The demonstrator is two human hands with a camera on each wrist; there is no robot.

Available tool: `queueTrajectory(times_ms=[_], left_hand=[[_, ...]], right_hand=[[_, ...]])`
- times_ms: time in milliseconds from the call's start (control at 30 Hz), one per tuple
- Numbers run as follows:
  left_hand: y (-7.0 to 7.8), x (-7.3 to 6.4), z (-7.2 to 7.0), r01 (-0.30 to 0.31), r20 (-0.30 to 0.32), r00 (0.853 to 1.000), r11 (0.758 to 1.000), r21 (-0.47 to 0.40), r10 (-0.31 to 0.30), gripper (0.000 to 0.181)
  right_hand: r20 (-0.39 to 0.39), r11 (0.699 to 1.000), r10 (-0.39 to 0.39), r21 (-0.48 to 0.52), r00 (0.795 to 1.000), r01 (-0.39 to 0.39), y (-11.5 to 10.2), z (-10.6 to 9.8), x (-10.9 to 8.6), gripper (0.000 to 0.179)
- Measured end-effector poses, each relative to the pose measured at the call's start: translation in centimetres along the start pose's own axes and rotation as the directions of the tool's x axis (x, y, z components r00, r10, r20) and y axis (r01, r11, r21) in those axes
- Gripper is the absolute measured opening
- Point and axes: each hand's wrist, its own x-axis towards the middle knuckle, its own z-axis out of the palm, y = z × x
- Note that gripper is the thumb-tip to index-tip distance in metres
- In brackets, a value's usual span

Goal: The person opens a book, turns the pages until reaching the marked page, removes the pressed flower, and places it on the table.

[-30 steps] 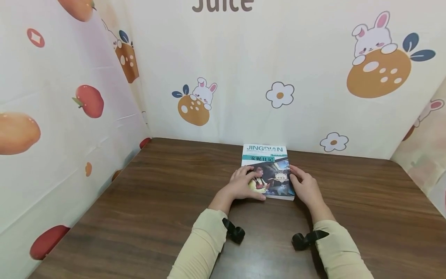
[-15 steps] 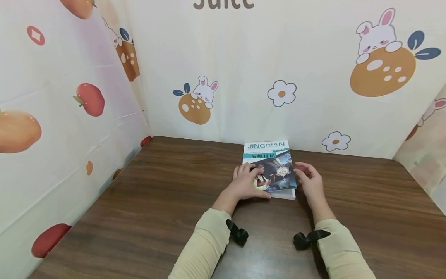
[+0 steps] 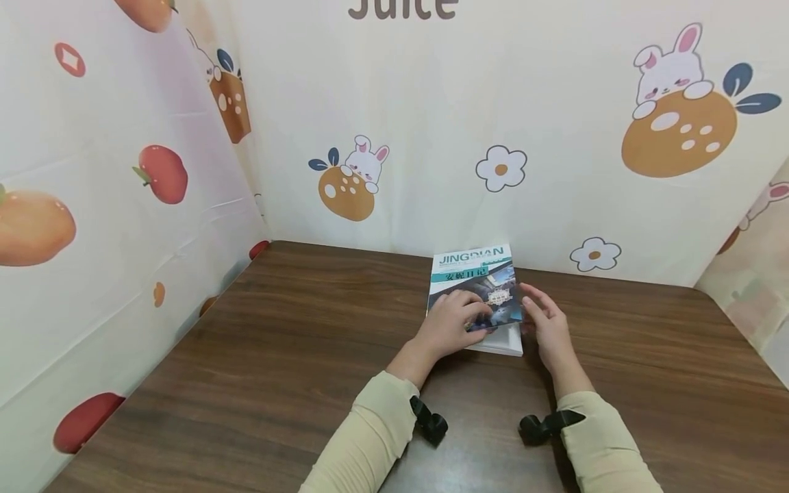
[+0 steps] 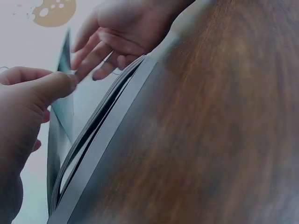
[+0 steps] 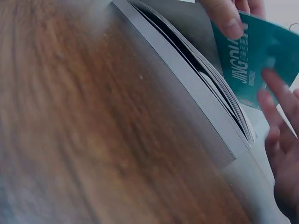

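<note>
A paperback book (image 3: 471, 263) with a white, teal and dark picture cover lies towards the back of the table. My left hand (image 3: 451, 323) pinches the front cover by its lower edge, between thumb and fingers. The cover stands lifted off the pages, its teal inner side (image 5: 266, 51) showing in the right wrist view. Beside the book's right edge is my right hand (image 3: 548, 327), its fingers loosely extended. In the right wrist view its fingertips (image 5: 273, 84) are close to the lifted cover; whether they touch it I cannot tell.
The dark wooden table (image 3: 277, 356) ends at a printed curtain (image 3: 425, 192) just behind the book. Another curtain (image 3: 111, 274) runs along the left side. Black wrist-worn cameras (image 3: 431, 426) sit on both sleeves.
The left hand has moved right along the cover, whose lower edge has risen and exposed the pages. The right hand has left the book's edge and drawn slightly outward.
</note>
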Motion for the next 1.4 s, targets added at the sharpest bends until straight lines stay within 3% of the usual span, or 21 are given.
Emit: queueTrajectory(times_ms=[67,167,233,300,400,500,567,633,700,800,1033,1167,1267,1333,1400], left_hand=[[0.1,0.0,-0.1,-0.007,-0.038,0.999,1.000,-0.019,0.006,0.031],[0.4,0.0,-0.4,-0.020,-0.113,0.994,0.998,-0.060,0.013,0.039],[0.5,0.1,-0.5,-0.027,-0.177,0.984,0.997,-0.076,0.013,0.044],[0.5,0.2,-0.6,-0.030,-0.260,0.966,0.996,-0.079,0.009,0.045],[0.2,0.3,-0.8,-0.006,-0.416,0.909,0.996,-0.094,-0.034,0.047],[-0.5,0.4,-1.2,0.027,-0.551,0.828,0.988,-0.151,-0.107,0.054],[-1.1,0.3,-1.8,0.045,-0.604,0.781,0.979,-0.197,-0.158,0.059],[-1.7,0.1,-2.4,0.048,-0.636,0.749,0.972,-0.230,-0.188,0.059],[-2.4,-0.1,-3.1,0.040,-0.651,0.733,0.968,-0.247,-0.197,0.055],[-3.5,-0.5,-4.0,0.014,-0.658,0.731,0.969,-0.245,-0.177,0.045],[-5.4,-1.4,-5.6,-0.017,-0.632,0.766,0.979,-0.201,-0.117,0.025],[-6.6,-2.1,-6.7,-0.040,-0.637,0.764,0.978,-0.205,-0.102,0.018],[-7.6,-2.7,-7.6,-0.053,-0.644,0.756,0.970,-0.235,-0.115,0.018],[-8.2,-3.2,-8.3,-0.031,-0.624,0.766,0.960,-0.278,-0.156,0.017],[-8.7,-3.6,-9.0,0.021,-0.573,0.790,0.944,-0.330,-0.218,0.015]], right_hand=[[-0.018,0.989,-0.041,-0.145,0.999,0.038,0.3,-0.1,0.1,0.038],[-0.010,0.923,-0.105,-0.373,0.994,0.094,0.8,-0.3,0.3,0.040],[0.027,0.872,-0.129,-0.473,0.991,0.126,1.0,-0.6,0.4,0.041],[0.056,0.843,-0.123,-0.521,0.991,0.134,1.1,-0.8,0.5,0.044],[0.091,0.815,-0.087,-0.566,0.992,0.124,1.1,-0.9,0.6,0.048],[0.103,0.801,-0.038,-0.592,0.994,0.092,0.9,-0.9,0.6,0.049],[0.104,0.796,-0.009,-0.602,0.995,0.070,0.8,-0.8,0.6,0.050],[0.099,0.794,0.021,-0.607,0.995,0.044,0.7,-0.8,0.7,0.050],[0.093,0.792,0.041,-0.610,0.995,0.025,0.8,-0.8,0.7,0.050],[0.083,0.789,0.056,-0.614,0.995,0.007,0.8,-0.7,0.7,0.052],[0.072,0.777,0.079,-0.630,0.994,-0.016,0.7,-0.7,0.6,0.054],[0.071,0.769,0.087,-0.639,0.994,-0.021,0.8,-0.7,0.6,0.054],[0.074,0.763,0.086,-0.646,0.994,-0.018,0.8,-0.7,0.6,0.054],[0.074,0.762,0.083,-0.648,0.994,-0.015,0.8,-0.8,0.7,0.054],[0.074,0.761,0.084,-0.649,0.994,-0.016,0.8,-0.8,0.7,0.054]])
